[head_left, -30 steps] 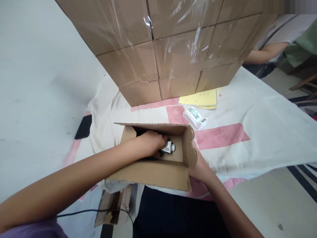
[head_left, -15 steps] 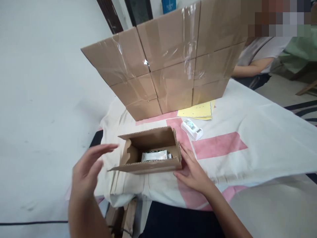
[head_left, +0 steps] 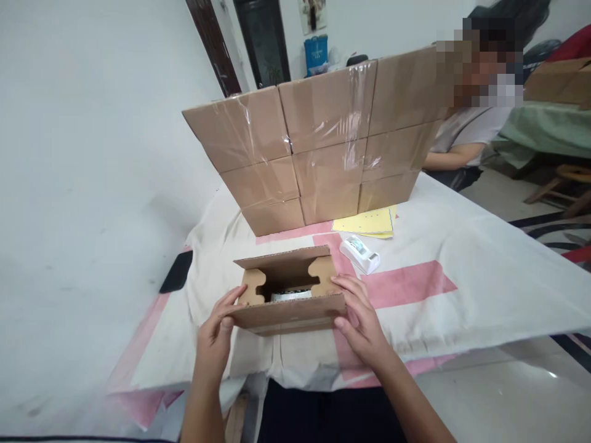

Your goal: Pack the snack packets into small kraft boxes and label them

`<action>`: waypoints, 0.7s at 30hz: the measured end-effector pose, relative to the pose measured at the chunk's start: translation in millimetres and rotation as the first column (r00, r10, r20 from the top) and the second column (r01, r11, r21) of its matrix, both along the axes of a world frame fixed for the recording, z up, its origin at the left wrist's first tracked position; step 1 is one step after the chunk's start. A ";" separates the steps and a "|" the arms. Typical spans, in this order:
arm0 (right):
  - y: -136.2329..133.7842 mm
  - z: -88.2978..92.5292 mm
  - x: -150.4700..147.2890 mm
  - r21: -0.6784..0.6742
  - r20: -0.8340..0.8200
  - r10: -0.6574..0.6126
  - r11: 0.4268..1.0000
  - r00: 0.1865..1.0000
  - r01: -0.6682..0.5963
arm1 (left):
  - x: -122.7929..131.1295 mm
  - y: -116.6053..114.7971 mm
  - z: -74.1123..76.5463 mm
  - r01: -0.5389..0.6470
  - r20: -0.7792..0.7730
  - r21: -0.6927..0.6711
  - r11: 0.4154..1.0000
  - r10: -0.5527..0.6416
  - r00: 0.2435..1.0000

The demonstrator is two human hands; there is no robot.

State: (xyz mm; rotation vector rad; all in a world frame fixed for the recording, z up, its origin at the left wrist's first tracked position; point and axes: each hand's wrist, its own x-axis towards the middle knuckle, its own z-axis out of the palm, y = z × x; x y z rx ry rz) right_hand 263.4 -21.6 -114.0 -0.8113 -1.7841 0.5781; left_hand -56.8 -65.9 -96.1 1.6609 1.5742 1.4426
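Cardboard: one small box (head_left: 289,311) is lying at centre frame. Two hands are gripping it, the left hand (head_left: 217,326) and right hand (head_left: 362,317) curling fingers around its ends.

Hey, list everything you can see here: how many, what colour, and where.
small box: one, brown, open, on the cloth
white item: one, inside the small box, mostly hidden
stacked cartons: one film-wrapped block, brown, behind the small box
paper sheets: a few, yellow, at the cartons' foot
white device: one, beside the sheets
dark flat object: one, black, beside cloth's left edge
cloth: one, white and pink, under the small box
other person: one, seated behind the cartons
left hand: one, gripping the small box's left end
right hand: one, gripping its right end
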 end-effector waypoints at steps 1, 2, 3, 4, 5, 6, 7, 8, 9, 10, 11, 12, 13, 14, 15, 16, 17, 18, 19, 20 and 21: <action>0.3 3.1 -2.6 -0.012 0.004 -0.015 1.000 1.000 0.015 | 5.4 1.9 2.6 -0.052 0.006 -0.021 0.998 0.052 0.999; -0.2 6.0 -5.5 -0.029 0.002 -0.034 0.999 0.999 0.034 | 10.8 3.9 5.0 -0.102 0.023 -0.045 0.994 0.103 0.994; -1.3 8.2 -8.6 -0.046 -0.008 -0.056 0.997 0.998 0.055 | 15.9 5.9 7.5 -0.139 0.046 -0.070 0.988 0.142 0.989; -2.9 9.5 -12.0 -0.062 -0.024 -0.079 0.995 0.997 0.078 | 20.5 8.3 10.6 -0.161 0.069 -0.090 0.983 0.167 0.984; -4.7 9.5 -15.3 -0.076 -0.040 -0.102 0.992 0.994 0.099 | 24.3 10.9 14.8 -0.170 0.078 -0.102 0.980 0.178 0.981; -6.6 8.0 -18.5 -0.086 -0.051 -0.125 0.989 0.991 0.121 | 27.7 13.9 20.3 -0.173 0.058 -0.103 0.979 0.180 0.982; -8.3 4.8 -21.3 -0.088 -0.050 -0.147 0.986 0.988 0.142 | 30.9 17.3 27.3 -0.175 -0.006 -0.092 0.980 0.175 0.985; -9.6 0.2 -23.3 -0.083 -0.033 -0.166 0.983 0.986 0.163 | 34.4 21.0 35.4 -0.177 -0.114 -0.069 0.982 0.168 0.979; -10.5 -5.6 -24.4 -0.081 -0.007 -0.181 0.980 0.983 0.180 | 38.5 25.0 44.3 -0.173 -0.253 -0.039 0.984 0.158 0.955; -11.0 -12.1 -24.3 -0.090 0.022 -0.187 0.978 0.982 0.188 | 43.3 29.1 53.2 -0.161 -0.396 -0.013 0.987 0.143 0.907; -11.3 -18.7 -23.0 -0.118 0.045 -0.182 0.975 0.982 0.186 | 48.9 33.1 61.5 -0.142 -0.523 0.000 0.990 0.121 0.844; -11.4 -25.0 -20.6 -0.161 0.062 -0.166 0.972 0.984 0.174 | 54.9 36.8 68.6 -0.122 -0.621 -0.004 0.993 0.094 0.779; -11.7 -30.6 -17.0 -0.215 0.069 -0.140 0.965 0.988 0.152 | 60.8 39.7 74.1 -0.108 -0.690 -0.017 0.994 0.066 0.721; -12.1 -35.2 -12.5 -0.267 0.070 -0.113 0.955 0.991 0.128 | 66.3 41.6 77.7 -0.099 -0.736 -0.031 0.995 0.044 0.675; -12.5 -38.8 -7.4 -0.303 0.068 -0.085 0.947 0.994 0.102 | 70.8 42.1 79.3 -0.095 -0.766 -0.031 0.995 0.038 0.641; -12.8 -41.4 -1.7 -0.317 0.068 -0.061 0.945 0.996 0.080 | 74.2 41.4 79.1 -0.095 -0.786 -0.016 0.995 0.046 0.617; -12.5 -43.0 4.2 -0.311 0.068 -0.049 0.948 0.996 0.068 | 76.6 39.5 77.3 -0.089 -0.799 0.000 0.996 0.053 0.598; -11.3 -43.5 10.4 -0.293 0.071 -0.048 0.954 0.996 0.067 | 78.2 36.7 74.1 -0.066 -0.808 0.003 0.998 0.042 0.587; -8.8 -42.9 16.8 -0.270 0.077 -0.059 0.960 0.995 0.077 | 79.2 33.4 69.9 -0.033 -0.814 -0.008 0.999 0.012 0.581; -4.7 -41.1 23.3 -0.247 0.085 -0.080 0.964 0.993 0.099 | 80.2 30.0 65.3 0.002 -0.816 -0.031 1.000 -0.027 0.577; 1.3 -38.0 29.9 -0.225 0.091 -0.111 0.966 0.990 0.129 | 81.2 27.0 60.6 0.029 -0.817 -0.057 0.998 -0.063 0.573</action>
